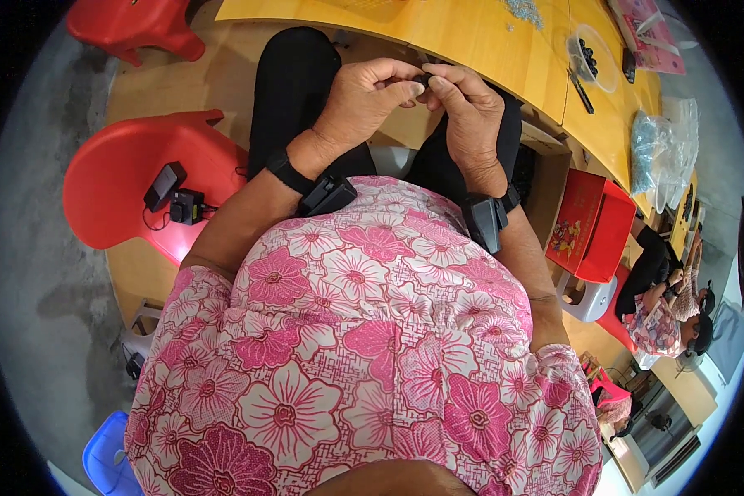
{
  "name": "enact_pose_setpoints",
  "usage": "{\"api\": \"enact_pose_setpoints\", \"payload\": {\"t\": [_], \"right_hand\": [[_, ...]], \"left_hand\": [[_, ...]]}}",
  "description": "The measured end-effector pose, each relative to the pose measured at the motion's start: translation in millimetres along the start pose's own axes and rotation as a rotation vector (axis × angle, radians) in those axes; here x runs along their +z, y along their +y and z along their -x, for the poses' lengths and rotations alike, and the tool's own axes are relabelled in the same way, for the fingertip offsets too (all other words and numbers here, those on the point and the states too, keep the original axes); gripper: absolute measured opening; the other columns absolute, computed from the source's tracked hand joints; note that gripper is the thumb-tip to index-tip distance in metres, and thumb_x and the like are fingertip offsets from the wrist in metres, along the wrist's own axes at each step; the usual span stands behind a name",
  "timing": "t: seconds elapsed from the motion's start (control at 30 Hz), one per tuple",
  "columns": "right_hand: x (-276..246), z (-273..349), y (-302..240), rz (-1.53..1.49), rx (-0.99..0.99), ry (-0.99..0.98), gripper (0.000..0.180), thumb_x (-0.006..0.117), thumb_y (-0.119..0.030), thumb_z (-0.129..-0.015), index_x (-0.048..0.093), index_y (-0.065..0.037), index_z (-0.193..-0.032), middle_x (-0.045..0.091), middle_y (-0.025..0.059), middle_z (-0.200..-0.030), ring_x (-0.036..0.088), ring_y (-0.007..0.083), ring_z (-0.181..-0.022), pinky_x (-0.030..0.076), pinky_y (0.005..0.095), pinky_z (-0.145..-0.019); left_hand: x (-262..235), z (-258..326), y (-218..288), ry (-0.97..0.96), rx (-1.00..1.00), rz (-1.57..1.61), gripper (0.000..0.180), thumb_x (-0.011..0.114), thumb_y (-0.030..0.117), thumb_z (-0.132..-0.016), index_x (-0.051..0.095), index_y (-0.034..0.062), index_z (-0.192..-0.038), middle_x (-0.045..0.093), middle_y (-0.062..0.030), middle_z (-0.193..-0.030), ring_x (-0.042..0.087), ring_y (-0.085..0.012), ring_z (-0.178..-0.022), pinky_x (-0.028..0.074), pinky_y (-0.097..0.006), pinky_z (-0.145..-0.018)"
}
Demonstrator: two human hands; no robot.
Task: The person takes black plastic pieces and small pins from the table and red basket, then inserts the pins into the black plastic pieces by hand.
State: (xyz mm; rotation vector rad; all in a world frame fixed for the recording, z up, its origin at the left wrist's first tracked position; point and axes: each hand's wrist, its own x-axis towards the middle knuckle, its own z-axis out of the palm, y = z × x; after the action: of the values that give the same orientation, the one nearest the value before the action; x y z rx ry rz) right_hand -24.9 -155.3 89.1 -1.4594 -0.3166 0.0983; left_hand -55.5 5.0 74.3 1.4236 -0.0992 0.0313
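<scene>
In front of the yellow table (471, 45), the left hand (362, 97) and right hand (475, 120) are pinching between them a small dark piece (422, 80), possibly a bead. A red box (583, 227) is standing beside the table's near edge.

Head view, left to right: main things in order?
Nearer red plastic chair, bare left hand, small black piece, bare right hand, round clear plastic tub of black pieces, clear plastic bag with pale blue contents.
</scene>
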Motion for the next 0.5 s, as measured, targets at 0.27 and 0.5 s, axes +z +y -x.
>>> {"api": "enact_pose_setpoints", "payload": {"t": [0.27, 0.5], "right_hand": [[5.3, 3.5, 9.3, -0.041, 0.001, 0.054, 0.015, 0.062, 0.005, -0.083, 0.069, 0.002, -0.097, 0.063, 0.0049, -0.083, 0.058, 0.0093, -0.066, 0.048, 0.0207, -0.06], [5.7, 6.5, 3.0, 0.396, -0.342, 0.019, 0.027, 0.065, 0.006, -0.079, 0.068, -0.003, -0.104, 0.063, 0.0066, -0.087, 0.061, 0.0116, -0.07, 0.051, 0.0224, -0.064]], "left_hand": [[-0.1, 1.5, -2.5, 0.015, 0.017, -0.024, 0.018, 0.064, 0.007, -0.087, 0.066, -0.0031, -0.101, 0.068, -0.0063, -0.085, 0.064, -0.0099, -0.076, 0.053, -0.022, -0.069], [-0.3, 2.8, -0.6, 0.005, -0.087, 0.056, 0.023, 0.063, 0.01, -0.088, 0.063, -0.0036, -0.107, 0.067, -0.007, -0.088, 0.063, -0.0112, -0.076, 0.052, -0.022, -0.069]]}}
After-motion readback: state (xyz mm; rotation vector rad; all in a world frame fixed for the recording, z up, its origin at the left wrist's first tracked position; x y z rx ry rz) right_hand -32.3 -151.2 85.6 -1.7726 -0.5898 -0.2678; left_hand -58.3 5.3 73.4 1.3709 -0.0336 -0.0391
